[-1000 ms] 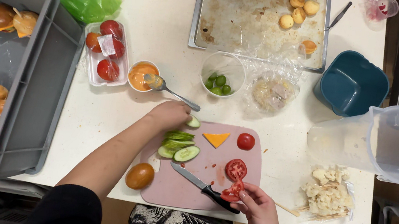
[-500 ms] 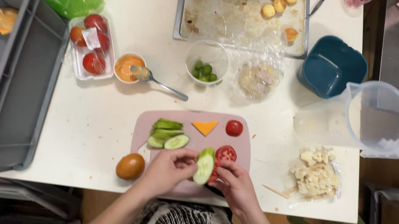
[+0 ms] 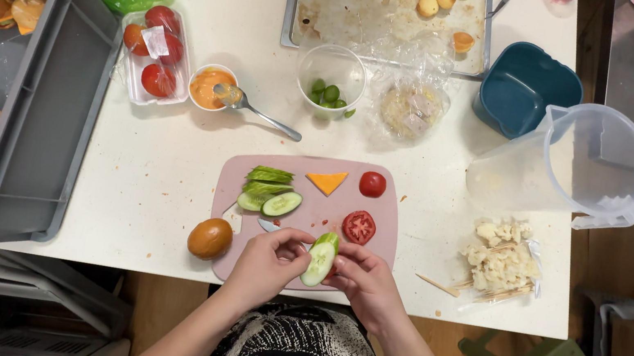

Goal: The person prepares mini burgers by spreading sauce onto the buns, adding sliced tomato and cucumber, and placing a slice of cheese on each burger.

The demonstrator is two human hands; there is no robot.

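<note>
Left hand (image 3: 268,260) and right hand (image 3: 366,277) both pinch one cucumber slice (image 3: 320,259) between fingertips, fingers curled, held over the near edge of the pink cutting board (image 3: 305,201); more cucumber slices (image 3: 268,191) just beyond the left hand, tomato slice (image 3: 359,227) beyond the right, bun (image 3: 210,238) left of the left hand on the table (image 3: 162,164)
</note>
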